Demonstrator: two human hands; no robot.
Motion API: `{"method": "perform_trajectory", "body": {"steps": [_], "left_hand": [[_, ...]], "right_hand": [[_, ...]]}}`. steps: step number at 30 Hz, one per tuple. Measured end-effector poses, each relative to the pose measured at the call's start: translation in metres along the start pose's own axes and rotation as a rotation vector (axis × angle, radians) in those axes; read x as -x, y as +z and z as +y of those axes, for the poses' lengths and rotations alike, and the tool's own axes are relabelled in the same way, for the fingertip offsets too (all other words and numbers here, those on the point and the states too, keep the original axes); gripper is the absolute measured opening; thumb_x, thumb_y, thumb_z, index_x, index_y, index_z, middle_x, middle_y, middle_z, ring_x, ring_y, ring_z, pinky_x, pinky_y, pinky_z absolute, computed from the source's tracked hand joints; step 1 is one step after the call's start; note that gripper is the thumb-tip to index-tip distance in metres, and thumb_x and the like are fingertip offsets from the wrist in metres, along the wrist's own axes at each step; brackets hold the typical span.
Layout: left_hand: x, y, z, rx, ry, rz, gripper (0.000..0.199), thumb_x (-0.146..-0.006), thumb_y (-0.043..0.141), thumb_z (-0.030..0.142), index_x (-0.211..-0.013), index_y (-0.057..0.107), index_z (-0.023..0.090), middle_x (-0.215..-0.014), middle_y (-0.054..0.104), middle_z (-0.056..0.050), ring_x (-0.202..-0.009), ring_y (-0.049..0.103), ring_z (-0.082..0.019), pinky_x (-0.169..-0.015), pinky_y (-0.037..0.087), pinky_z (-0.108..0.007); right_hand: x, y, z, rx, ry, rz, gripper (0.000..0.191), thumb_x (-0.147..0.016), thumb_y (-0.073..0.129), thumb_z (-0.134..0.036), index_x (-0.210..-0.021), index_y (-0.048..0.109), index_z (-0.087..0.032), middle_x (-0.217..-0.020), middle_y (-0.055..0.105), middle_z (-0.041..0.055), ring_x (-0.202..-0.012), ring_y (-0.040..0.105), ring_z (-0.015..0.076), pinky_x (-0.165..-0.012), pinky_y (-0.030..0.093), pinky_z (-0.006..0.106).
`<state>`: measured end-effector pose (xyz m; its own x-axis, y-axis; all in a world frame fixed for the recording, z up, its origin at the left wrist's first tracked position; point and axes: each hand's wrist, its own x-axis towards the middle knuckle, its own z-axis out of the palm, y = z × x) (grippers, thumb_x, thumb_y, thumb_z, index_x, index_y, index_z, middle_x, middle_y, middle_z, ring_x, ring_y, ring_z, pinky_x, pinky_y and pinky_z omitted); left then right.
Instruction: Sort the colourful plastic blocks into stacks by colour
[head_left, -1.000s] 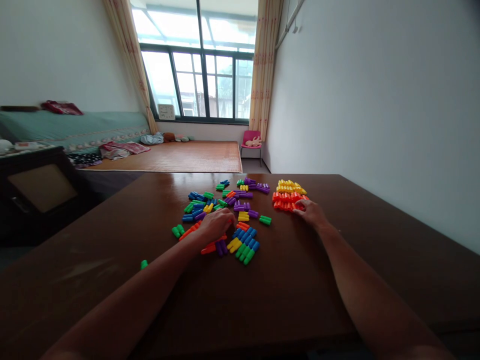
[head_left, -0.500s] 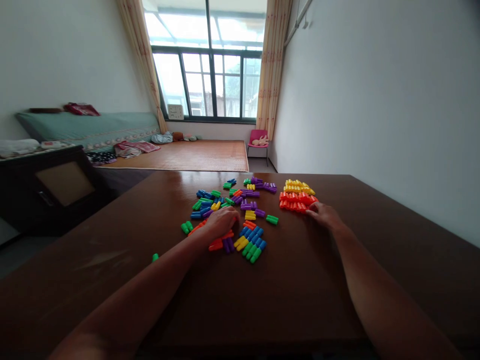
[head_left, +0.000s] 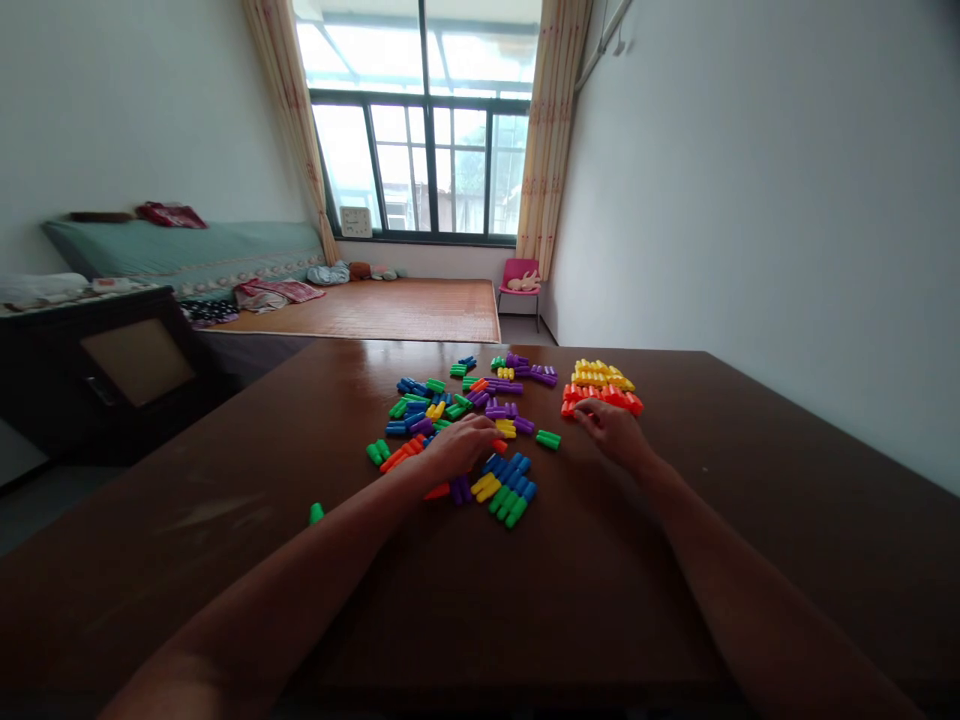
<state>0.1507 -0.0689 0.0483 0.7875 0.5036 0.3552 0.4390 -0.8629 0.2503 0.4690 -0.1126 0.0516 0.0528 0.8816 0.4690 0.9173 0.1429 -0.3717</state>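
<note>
So I've got the left hand (head_left: 465,442) curled over the scattered blocks (head_left: 436,410), by an orange piece (head_left: 500,446); can't tell if it's gripping. The right hand (head_left: 613,430) is at the orange row (head_left: 611,395), in front of the yellow row (head_left: 598,379), grip unclear too.

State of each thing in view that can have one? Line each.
Left grip: curled at an orange piece; hold unclear
Right grip: at the orange rows; hold unclear
Orange rows: lined up
Yellow rows: lined up, beyond the orange
Mixed-colour pieces: spread about
Cabinet door: shut
Curtains: drawn aside
Pink chair: upright, plush toy on it
</note>
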Motion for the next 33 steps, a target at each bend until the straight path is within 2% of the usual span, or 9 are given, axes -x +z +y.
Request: {"method": "perform_trajectory", "body": {"steps": [4,6,10,15,19,24,27,29,33], "left_hand": [[-0.003,-0.001,0.003,0.082,-0.016,0.108,0.031,-0.093,0.042,0.021,-0.112,0.068,0.018,-0.105,0.064,-0.009,-0.092,0.06,-0.019,-0.083,0.048,-0.029],[-0.005,-0.001,0.008,0.117,-0.026,0.114,0.028,-0.091,0.046,0.021,-0.109,0.067,0.017,-0.101,0.065,-0.008,-0.088,0.061,-0.018,-0.08,0.048,-0.029],[-0.006,0.0,0.019,0.149,-0.068,0.123,0.024,-0.082,0.058,0.021,-0.106,0.062,0.017,-0.092,0.067,-0.005,-0.082,0.062,-0.018,-0.076,0.049,-0.028],[-0.008,0.004,0.025,0.236,-0.123,0.152,0.024,-0.081,0.06,0.021,-0.105,0.06,0.019,-0.089,0.067,-0.002,-0.078,0.062,-0.015,-0.072,0.05,-0.025],[-0.008,0.003,0.025,0.269,-0.094,0.175,0.03,-0.085,0.055,0.022,-0.115,0.059,0.021,-0.101,0.067,-0.004,-0.084,0.063,-0.015,-0.076,0.052,-0.026],[-0.003,-0.003,0.02,0.238,-0.11,0.185,0.03,-0.087,0.053,0.023,-0.115,0.062,0.022,-0.11,0.066,-0.005,-0.09,0.064,-0.016,-0.082,0.052,-0.027],[-0.003,-0.004,0.017,0.203,-0.12,0.174,0.03,-0.088,0.05,0.022,-0.115,0.063,0.021,-0.112,0.066,-0.006,-0.094,0.064,-0.018,-0.085,0.051,-0.028],[-0.004,-0.004,0.016,0.174,-0.118,0.167,0.029,-0.088,0.049,0.021,-0.114,0.064,0.021,-0.112,0.067,-0.007,-0.095,0.064,-0.018,-0.086,0.051,-0.029],[-0.004,-0.004,0.017,0.129,-0.108,0.154,0.028,-0.088,0.049,0.021,-0.112,0.064,0.02,-0.109,0.067,-0.007,-0.094,0.064,-0.018,-0.086,0.05,-0.029]], "right_hand": [[0.012,0.015,-0.041,-0.38,-0.18,-0.222,0.03,-0.089,0.052,-0.043,-0.103,0.066,-0.02,-0.094,0.07,0.0044,-0.073,0.062,0.0153,-0.07,0.049,0.028],[0.017,0.02,-0.059,-0.47,-0.252,-0.285,0.032,-0.087,0.056,-0.044,-0.108,0.065,-0.021,-0.101,0.068,0.0048,-0.076,0.062,0.0152,-0.071,0.05,0.028],[0.023,0.026,-0.079,-0.447,-0.355,-0.241,0.024,-0.085,0.061,-0.038,-0.101,0.067,-0.02,-0.095,0.066,0.0055,-0.083,0.06,0.0162,-0.075,0.049,0.029],[0.024,0.03,-0.081,-0.475,-0.316,-0.267,0.017,-0.08,0.064,-0.027,-0.096,0.067,-0.019,-0.088,0.067,0.0029,-0.076,0.061,0.0146,-0.07,0.049,0.026],[0.012,0.021,-0.055,-0.514,-0.202,-0.23,0.021,-0.077,0.064,-0.028,-0.096,0.067,-0.02,-0.086,0.069,0.0019,-0.075,0.063,0.0147,-0.071,0.051,0.027],[-0.012,-0.009,0.037,-0.567,0.29,0.051,0.029,-0.069,0.068,-0.036,-0.091,0.065,-0.017,-0.084,0.071,0.0062,-0.075,0.066,0.0181,-0.068,0.053,0.029],[-0.014,-0.017,0.082,-0.551,0.507,0.137,0.027,-0.064,0.071,-0.034,-0.084,0.065,-0.015,-0.077,0.071,0.0065,-0.068,0.065,0.0172,-0.06,0.051,0.027],[-0.011,-0.014,0.094,-0.557,0.573,0.127,0.025,-0.063,0.071,-0.031,-0.08,0.066,-0.015,-0.071,0.069,0.0056,-0.063,0.063,0.016,-0.056,0.049,0.025],[-0.006,-0.003,0.09,-0.59,0.605,0.079,0.022,-0.063,0.07,-0.03,-0.076,0.067,-0.013,-0.062,0.066,0.0034,-0.056,0.059,0.0144,-0.053,0.046,0.024]]}}
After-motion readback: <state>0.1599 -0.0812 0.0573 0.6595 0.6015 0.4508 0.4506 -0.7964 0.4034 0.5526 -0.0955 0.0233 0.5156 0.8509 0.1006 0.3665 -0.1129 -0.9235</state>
